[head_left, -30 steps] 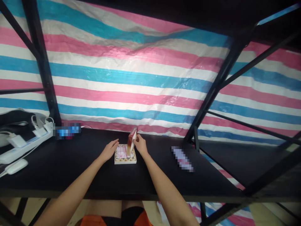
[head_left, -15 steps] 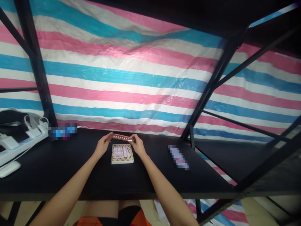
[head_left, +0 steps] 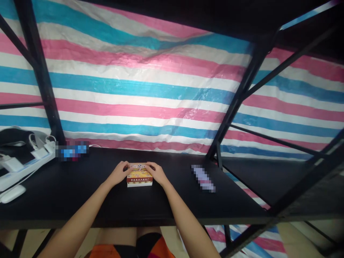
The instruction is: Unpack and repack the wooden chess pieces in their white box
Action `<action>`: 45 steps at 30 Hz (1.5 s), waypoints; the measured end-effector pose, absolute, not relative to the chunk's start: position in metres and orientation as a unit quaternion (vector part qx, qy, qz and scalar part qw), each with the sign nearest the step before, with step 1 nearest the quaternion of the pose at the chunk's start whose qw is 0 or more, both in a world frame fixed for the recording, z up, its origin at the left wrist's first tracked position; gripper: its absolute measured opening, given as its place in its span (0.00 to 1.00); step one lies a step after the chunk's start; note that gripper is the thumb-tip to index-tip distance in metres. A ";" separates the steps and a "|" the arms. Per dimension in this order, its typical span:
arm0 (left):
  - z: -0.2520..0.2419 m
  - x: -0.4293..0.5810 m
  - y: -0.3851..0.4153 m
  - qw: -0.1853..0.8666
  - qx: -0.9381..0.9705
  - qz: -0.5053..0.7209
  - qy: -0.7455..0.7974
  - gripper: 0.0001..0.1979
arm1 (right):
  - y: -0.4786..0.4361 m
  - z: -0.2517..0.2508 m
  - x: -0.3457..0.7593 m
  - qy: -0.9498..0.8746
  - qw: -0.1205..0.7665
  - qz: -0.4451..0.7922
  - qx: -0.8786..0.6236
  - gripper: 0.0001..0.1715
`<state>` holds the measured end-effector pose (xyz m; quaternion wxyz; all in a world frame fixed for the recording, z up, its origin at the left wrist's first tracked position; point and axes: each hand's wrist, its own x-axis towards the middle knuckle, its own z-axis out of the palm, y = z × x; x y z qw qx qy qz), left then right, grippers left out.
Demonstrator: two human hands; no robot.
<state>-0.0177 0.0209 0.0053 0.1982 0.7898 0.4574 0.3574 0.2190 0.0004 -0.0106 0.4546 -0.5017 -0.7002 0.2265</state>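
A printed yellow and brown box lid (head_left: 139, 174) sits over the white box base (head_left: 139, 185) of a Chinese chess set on the black desk. A narrow gap shows between them along the front, so the lid is not fully down there. My left hand (head_left: 119, 173) grips the lid by its left side, fingers curled at the far corner. On the opposite side, my right hand (head_left: 157, 173) holds it with the thumb on top. The chess pieces and folded sheet inside are now covered.
A white power strip (head_left: 29, 168) with plugged-in chargers lies at the left, with a white mouse-like object (head_left: 13, 194) in front. Blurred-out items rest at the back left (head_left: 72, 151) and right (head_left: 203, 178). Black metal posts (head_left: 231, 111) frame the desk; a striped sheet (head_left: 139, 86) hangs behind.
Both hands have lowered the lid from above the far edge of the open box onto its base. The pieces and sheet inside have gone out of sight.
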 end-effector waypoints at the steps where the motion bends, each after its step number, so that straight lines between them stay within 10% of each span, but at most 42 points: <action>1: 0.003 -0.018 0.022 0.197 0.794 0.352 0.454 0.15 | -0.002 -0.011 0.219 -0.703 0.448 0.230 -0.502 0.20; 12: -0.005 -0.018 0.015 0.190 0.826 0.239 0.474 0.23 | -0.012 -0.011 0.219 -0.720 0.373 0.235 -0.536 0.36; 28: 0.000 -0.019 0.012 0.130 0.797 0.212 0.550 0.30 | -0.026 0.002 0.200 -0.672 0.313 0.062 -0.668 0.20; 45: 0.003 -0.009 0.013 0.401 0.703 0.410 0.421 0.34 | -0.021 0.000 0.203 -0.651 0.420 0.201 -0.600 0.19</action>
